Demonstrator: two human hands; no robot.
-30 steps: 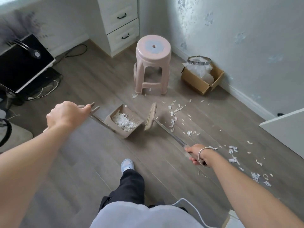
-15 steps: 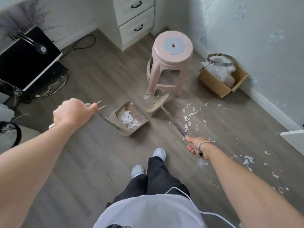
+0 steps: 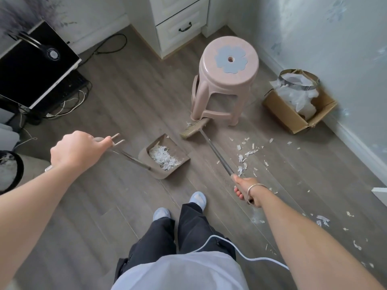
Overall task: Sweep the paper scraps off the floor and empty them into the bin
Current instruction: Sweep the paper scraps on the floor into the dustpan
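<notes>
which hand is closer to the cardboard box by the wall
Right. The right hand grips the broom handle, below and left of the box in view; the left hand is farther off, beyond the dustpan.

1. we find no words, numbers, brand names or signs that we can read anywhere in this view.
2. the only candidate we see is a small pale mark on the lower white edge of the monitor (image 3: 35, 70); it is too small and blurred for us to make out.
</notes>
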